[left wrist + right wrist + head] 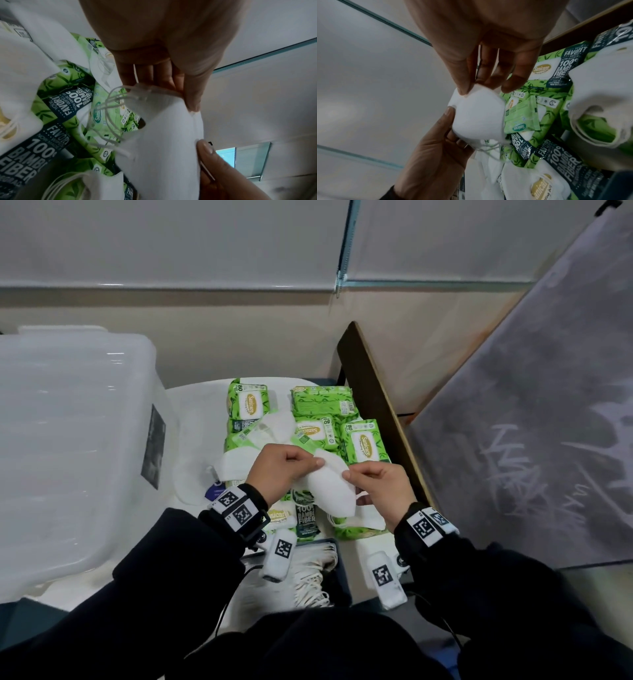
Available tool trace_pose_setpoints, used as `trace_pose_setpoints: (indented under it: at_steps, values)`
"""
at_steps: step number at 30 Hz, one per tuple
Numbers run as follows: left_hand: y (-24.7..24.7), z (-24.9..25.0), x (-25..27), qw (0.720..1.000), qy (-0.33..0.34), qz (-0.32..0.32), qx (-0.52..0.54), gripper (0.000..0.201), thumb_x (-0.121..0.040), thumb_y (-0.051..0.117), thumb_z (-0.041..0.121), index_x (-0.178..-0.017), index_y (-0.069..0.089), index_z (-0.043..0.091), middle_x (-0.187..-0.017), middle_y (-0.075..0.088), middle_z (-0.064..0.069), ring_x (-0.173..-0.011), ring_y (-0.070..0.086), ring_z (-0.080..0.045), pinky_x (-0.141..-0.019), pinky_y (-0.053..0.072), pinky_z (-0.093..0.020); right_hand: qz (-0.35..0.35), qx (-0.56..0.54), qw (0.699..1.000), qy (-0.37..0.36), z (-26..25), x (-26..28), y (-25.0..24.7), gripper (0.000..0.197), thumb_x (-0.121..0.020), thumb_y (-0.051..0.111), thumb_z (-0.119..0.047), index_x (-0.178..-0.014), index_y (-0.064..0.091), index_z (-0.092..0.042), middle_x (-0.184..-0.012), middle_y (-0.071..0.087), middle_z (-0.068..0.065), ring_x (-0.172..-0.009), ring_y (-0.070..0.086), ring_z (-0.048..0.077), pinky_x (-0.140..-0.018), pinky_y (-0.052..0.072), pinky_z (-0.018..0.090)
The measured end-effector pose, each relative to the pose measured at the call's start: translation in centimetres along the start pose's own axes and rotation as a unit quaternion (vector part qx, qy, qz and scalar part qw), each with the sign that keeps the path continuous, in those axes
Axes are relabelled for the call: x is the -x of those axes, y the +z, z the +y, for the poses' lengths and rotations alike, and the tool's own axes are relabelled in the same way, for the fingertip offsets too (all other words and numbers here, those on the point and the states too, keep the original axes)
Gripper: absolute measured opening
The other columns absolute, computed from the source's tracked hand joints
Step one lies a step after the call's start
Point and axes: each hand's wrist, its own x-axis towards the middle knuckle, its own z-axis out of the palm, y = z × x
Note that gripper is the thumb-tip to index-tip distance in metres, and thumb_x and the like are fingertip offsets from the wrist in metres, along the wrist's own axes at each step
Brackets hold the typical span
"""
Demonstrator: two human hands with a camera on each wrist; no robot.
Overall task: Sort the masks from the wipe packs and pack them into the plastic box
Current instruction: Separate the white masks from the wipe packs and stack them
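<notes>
Both hands hold one white folded mask (329, 484) over the pile. My left hand (310, 465) pinches its upper left edge. My right hand (352, 475) pinches its upper right edge. In the left wrist view the left hand (188, 102) grips the mask (163, 148), and ear loops (109, 115) dangle from it. In the right wrist view the right hand (481, 89) pinches the mask (477, 115) between thumb and fingers. Green wipe packs (364, 441) lie below, mixed with other white masks (236, 463). The clear plastic box (68, 440) stands at the left.
The packs and masks lie on a white surface (191, 412). A dark wooden board (383, 412) runs along the right side of the pile, and a grey panel (531, 422) leans behind it. A bundle of white loops (308, 573) lies near my body.
</notes>
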Motion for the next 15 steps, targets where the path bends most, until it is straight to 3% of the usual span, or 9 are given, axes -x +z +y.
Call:
trace_pose_setpoints:
  at_steps: [4,12,15]
  values:
    - [2.3,-0.1,-1.0,1.000,-0.008,0.017,-0.012,0.014,-0.083,0.085,0.027,-0.075,0.081,0.016,-0.077,0.076,-0.001,-0.070,0.063,-0.012,-0.072,0.051,-0.033,-0.009,-0.023,0.999,0.029,0.5,-0.8,-2.5,0.018,-0.085,0.079,-0.002,-0.101,0.074,0.004,-0.076,0.071,0.008,-0.060,0.062,0.014,-0.053,0.052,0.028]
    - [6.6,0.3,-2.0,0.999,0.015,0.027,-0.022,0.014,-0.087,0.081,0.020,-0.075,0.080,0.012,-0.067,0.070,0.009,-0.061,0.057,-0.003,-0.063,0.045,-0.018,-0.023,-0.044,0.997,0.060,2.4,-2.3,-6.6,0.008,-0.084,0.081,-0.009,-0.089,0.075,-0.006,-0.077,0.072,0.007,-0.062,0.063,0.016,-0.053,0.051,0.029]
    - [8.1,0.0,-2.3,0.999,0.003,0.017,-0.037,0.017,-0.087,0.081,0.022,-0.075,0.078,0.011,-0.063,0.067,0.011,-0.057,0.055,-0.002,-0.061,0.043,-0.019,-0.024,-0.050,0.995,0.084,3.4,-2.8,-7.9,0.007,-0.085,0.081,-0.011,-0.087,0.076,-0.007,-0.075,0.071,0.006,-0.062,0.063,0.016,-0.053,0.052,0.030]
